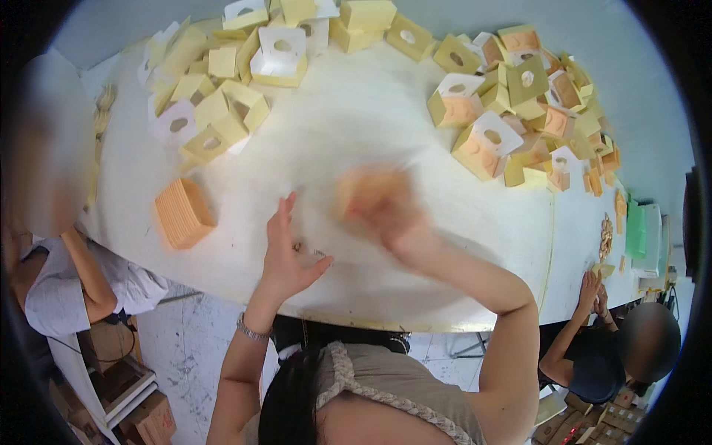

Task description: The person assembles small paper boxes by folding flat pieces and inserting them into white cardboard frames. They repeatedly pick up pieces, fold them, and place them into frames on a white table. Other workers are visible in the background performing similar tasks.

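Observation:
My left hand (pixel 285 248) rests edge-on on the white table (pixel 356 126) near its front edge, fingers apart and holding nothing. My right hand (pixel 386 208) is raised just to its right and heavily blurred by motion; it seems to grip a flat orange piece (pixel 367 189), though the blur hides how. A stack of orange flat cards (pixel 183 212) lies on the table to the left of my left hand.
Folded yellow boxes with round holes (pixel 215 111) are heaped at the back left, orange-and-white ones (pixel 519 104) at the back right. One person sits at the left (pixel 52 282), another at the right (pixel 601 348). Cardboard cartons (pixel 148 419) stand on the floor.

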A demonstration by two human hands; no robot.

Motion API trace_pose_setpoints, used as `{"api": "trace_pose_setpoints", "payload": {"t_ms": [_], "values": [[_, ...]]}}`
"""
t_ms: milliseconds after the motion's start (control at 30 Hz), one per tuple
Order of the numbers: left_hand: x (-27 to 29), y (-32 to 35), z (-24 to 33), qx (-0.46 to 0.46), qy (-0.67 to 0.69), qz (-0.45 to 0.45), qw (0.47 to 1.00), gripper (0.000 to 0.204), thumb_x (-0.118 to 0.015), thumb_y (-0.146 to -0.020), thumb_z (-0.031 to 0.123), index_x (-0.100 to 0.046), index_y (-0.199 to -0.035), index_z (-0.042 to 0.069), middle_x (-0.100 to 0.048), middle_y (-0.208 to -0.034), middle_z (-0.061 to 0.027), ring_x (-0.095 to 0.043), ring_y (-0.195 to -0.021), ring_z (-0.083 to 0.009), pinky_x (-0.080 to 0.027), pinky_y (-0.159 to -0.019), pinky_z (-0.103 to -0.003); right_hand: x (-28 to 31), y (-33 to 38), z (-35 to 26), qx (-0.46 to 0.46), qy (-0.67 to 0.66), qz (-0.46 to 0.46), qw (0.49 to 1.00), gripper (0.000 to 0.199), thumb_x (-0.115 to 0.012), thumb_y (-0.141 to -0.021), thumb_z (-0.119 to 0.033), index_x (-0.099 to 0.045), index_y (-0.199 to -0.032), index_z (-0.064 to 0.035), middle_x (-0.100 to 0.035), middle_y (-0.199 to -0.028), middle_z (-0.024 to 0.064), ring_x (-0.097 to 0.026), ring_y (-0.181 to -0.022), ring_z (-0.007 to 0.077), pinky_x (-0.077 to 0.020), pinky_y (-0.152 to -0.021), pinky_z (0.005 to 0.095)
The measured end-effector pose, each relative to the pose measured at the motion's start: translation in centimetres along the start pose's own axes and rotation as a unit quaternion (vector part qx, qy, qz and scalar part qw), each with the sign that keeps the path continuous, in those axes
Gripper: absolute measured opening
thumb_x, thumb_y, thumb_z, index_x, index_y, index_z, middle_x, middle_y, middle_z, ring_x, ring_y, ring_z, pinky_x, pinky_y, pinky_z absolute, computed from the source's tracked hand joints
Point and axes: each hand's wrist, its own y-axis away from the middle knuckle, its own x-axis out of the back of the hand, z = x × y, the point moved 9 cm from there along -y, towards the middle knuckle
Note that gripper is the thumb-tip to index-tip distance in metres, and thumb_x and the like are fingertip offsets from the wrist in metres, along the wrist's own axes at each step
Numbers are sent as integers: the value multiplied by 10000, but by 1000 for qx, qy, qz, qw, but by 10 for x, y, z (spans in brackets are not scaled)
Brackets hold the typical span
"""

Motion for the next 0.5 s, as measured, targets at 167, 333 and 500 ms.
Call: {"api": "trace_pose_setpoints", "payload": {"t_ms": [167, 333, 500], "values": [[1, -5, -5, 25, 13, 11, 1000, 1158, -815, -683, 88, -39, -1539, 21, -295, -1538, -210, -394, -1353, -344, -371, -1066, -432, 177, -107, 27, -31, 541, 268, 797, 397, -679, -812, -121, -563, -1180, -32, -552, -1256, 168, -535, -1132, 363, -467, -861, 473], [-3, -11, -11, 39, 29, 9, 999, 1097, -801, -709, 56, -72, -1526, -10, -382, -1481, -214, -455, -1309, -326, -389, -1055, -426, 125, -195, 213, -236, 515, -6, 824, 291, -626, -826, -152, -639, -1097, -47, -675, -1075, 137, -627, -1042, 342, -516, -868, 456], [1, -6, -23, 74, 80, 44, 993, 995, -779, -755, 80, -137, -1508, -31, -419, -1445, -228, -485, -1281, -329, -397, -1051, -415, 7, -197, 181, -268, 371, -127, 880, 294, -585, -857, -293, -699, -948, -38, -707, -932, 161, -663, -956, 356, -538, -820, 457]]}}
